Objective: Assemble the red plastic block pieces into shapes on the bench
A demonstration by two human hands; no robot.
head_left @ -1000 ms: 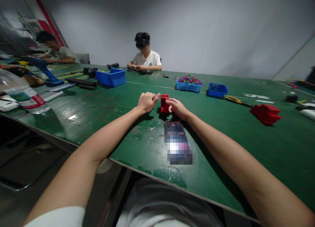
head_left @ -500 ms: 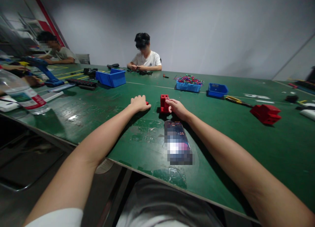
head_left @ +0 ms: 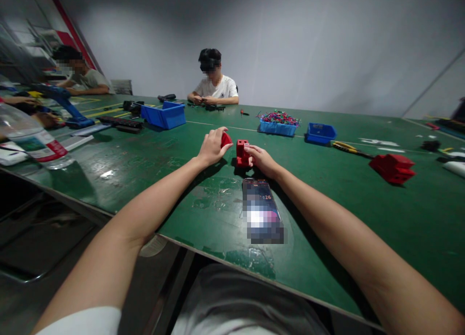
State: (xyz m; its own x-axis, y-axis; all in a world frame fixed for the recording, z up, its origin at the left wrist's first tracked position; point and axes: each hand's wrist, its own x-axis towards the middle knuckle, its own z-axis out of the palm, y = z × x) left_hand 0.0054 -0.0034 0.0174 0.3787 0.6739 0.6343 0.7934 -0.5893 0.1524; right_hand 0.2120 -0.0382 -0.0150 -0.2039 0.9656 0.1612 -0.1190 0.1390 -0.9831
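My left hand (head_left: 211, 147) is raised a little above the green table (head_left: 152, 170) and pinches a small red part (head_left: 225, 139) between its fingertips. Just to its right stands a red block (head_left: 242, 153) with holes in its top. My right hand (head_left: 262, 159) grips that block from its right side and rests on the table. A phone (head_left: 262, 209) with a lit screen lies flat close in front of my hands.
A blue bin (head_left: 165, 114), a blue tray of coloured pieces (head_left: 278, 123) and a small blue bin (head_left: 320, 132) stand further back. Red parts (head_left: 393, 167) and pliers (head_left: 348, 148) lie at the right, a water bottle (head_left: 31, 136) at the left. Two people sit across the table.
My left hand went down to the table left of the block, closed on the small red part, and has now lifted it up toward the block. My right hand stayed put.
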